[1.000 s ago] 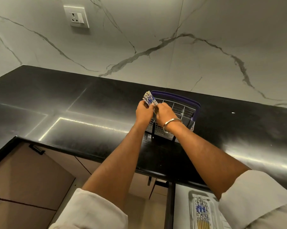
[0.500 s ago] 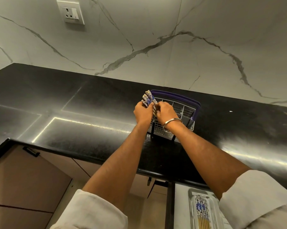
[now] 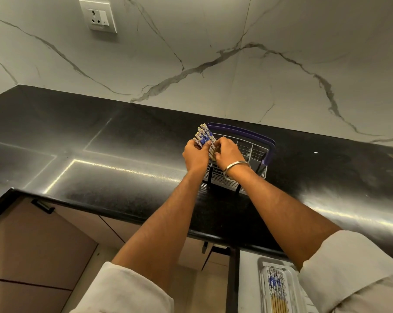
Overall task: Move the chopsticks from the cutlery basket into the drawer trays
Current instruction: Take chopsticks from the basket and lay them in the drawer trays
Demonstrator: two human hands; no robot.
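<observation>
Blue-and-white patterned chopsticks point(image 3: 203, 136), black countertop point(image 3: 123, 136)

One cutlery basket point(image 3: 247, 154), one drawer tray point(image 3: 295, 288), one wall socket point(image 3: 98, 17) and two hands were present; chopsticks too bunched to count.

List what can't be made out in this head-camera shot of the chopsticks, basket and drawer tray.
- Lower ends of the held chopsticks: head view, covered by the left hand and right hand.
- Cutlery basket contents: head view, partly blocked by the right hand and wrist.
- Drawer tray: head view, cut off by the bottom edge and the right sleeve.
</observation>
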